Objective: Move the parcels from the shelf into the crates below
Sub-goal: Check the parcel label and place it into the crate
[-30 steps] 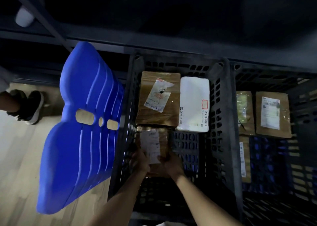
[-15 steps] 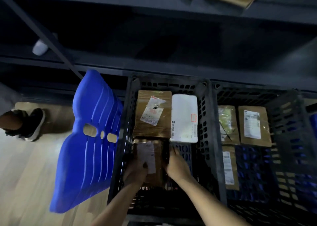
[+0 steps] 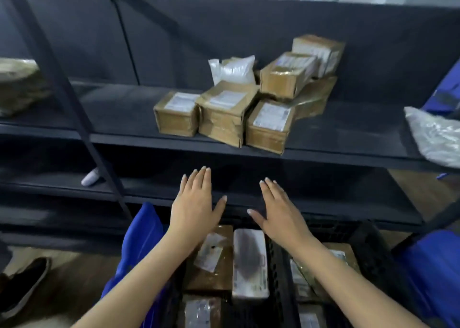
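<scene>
Below the wrists, packed parcels [image 3: 214, 275] already lie in the crates [image 3: 278, 278]. The left hand [image 3: 194, 203] and right hand [image 3: 281, 210] hover flat, fingers straight, holding nothing. Beyond the fingertips, about seven shelf parcels [image 3: 224, 113] wait on the shelf [image 3: 119, 113].

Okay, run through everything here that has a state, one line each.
left hand: open, fingers straight, empty, below the shelf
right hand: open, empty
cardboard parcels: taped shut, labelled, piled on the shelf
white bag: lying behind them on the shelf
left crate: open-topped, partly filled with parcels
right crate: open-topped, parcels inside
</scene>
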{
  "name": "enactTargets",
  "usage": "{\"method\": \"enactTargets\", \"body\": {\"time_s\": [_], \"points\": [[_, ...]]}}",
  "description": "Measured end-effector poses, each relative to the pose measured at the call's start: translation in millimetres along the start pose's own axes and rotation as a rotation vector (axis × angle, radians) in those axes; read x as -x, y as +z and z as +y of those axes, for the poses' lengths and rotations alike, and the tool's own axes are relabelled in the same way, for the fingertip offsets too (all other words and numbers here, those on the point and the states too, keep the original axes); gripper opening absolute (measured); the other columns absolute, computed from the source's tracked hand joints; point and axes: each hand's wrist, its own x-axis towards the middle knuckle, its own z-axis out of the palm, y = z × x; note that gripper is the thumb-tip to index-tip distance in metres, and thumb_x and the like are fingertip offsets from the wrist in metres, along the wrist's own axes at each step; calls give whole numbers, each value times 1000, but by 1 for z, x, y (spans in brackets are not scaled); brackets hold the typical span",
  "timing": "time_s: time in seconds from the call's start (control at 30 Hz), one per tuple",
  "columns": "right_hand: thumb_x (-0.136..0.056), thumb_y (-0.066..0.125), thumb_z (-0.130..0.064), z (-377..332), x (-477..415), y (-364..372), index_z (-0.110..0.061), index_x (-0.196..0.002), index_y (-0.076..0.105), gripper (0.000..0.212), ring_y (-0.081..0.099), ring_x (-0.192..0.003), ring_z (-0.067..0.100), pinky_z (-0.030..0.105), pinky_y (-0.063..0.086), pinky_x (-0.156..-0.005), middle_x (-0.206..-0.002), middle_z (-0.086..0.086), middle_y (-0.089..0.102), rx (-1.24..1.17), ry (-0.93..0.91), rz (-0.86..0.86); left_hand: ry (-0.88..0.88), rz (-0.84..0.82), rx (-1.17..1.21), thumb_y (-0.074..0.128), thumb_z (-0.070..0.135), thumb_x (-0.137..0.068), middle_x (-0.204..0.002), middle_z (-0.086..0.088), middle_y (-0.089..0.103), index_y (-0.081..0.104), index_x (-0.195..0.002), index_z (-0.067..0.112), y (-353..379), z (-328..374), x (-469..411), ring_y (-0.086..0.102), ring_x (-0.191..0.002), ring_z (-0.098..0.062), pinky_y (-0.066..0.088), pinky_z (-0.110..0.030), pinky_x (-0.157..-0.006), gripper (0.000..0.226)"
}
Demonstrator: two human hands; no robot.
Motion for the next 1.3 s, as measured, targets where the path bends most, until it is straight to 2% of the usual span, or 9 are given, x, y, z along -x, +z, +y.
{"method": "enactTargets", "body": {"time_s": [0.3, 0.47, 0.6, 0.7, 0.87, 1.0, 1.1, 1.3], "points": [[-92, 55, -46, 11, -67, -105, -5, -149, 21, 78, 21, -144, 25, 34, 26, -113, -154, 12, 27, 89, 8, 227, 97, 67, 7, 50, 46, -92, -148, -11, 39, 30, -144, 3, -60, 35, -93, 32, -138, -26, 26, -39, -113, 70], [-91, 58, -41, 29, -108, -142, -5, -150, 18, 79, 18, -145, 25, 36, 27, -113, -156, 12, 23, 121, 28, 291, 123, 70, -5, 53, 45, -90, -143, -13, 44, 36, -139, 3, -63, 52, -140, 38, -133, -29, 36, -38, -105, 66], [-89, 62, -38, 45, -147, -166, -5, -149, 18, 82, 17, -146, 26, 38, 30, -112, -157, 13, 20, 184, 7, 347, 200, 109, -53, 54, 42, -91, -143, -14, 43, 35, -139, 1, -60, 64, -185, 36, -134, -29, 30, -38, -110, 66], [-84, 69, -36, 56, -174, -172, -4, -146, 22, 84, 22, -143, 28, 38, 33, -110, -153, 14, 26, 260, -31, 366, 241, 131, -69, 55, 41, -90, -148, -14, 36, 28, -144, 1, -54, 77, -220, 30, -138, -29, 27, -39, -113, 72], [-78, 75, -34, 68, -208, -168, -3, -146, 22, 92, 26, -141, 31, 37, 36, -108, -151, 15, 28, 354, -84, 329, 306, 126, -125, 61, 39, -87, -156, -12, 24, 17, -149, 3, -33, 92, -268, 18, -145, -27, 16, -37, -118, 84], [-76, 78, -28, 77, -223, -164, -4, -146, 25, 91, 29, -140, 30, 36, 36, -108, -150, 15, 32, 398, -142, 337, 342, 130, -159, 66, 35, -85, -157, -11, 21, 15, -149, 3, -16, 97, -294, 12, -147, -26, 15, -37, -120, 87], [-76, 78, -24, 84, -227, -163, -5, -145, 30, 86, 28, -141, 29, 36, 36, -108, -149, 13, 34, 401, -179, 338, 355, 159, -99, 72, 27, -79, -152, -9, 31, 25, -146, 5, -6, 100, -302, 21, -144, -26, 25, -37, -116, 85], [-79, 75, -27, 89, -213, -170, -7, -145, 32, 81, 27, -142, 24, 34, 40, -105, -150, 10, 36, 391, -230, 338, 436, 271, -6, 71, 23, -79, -147, -8, 40, 37, -141, 6, -9, 97, -293, 32, -138, -24, 48, -36, -95, 73]]}}
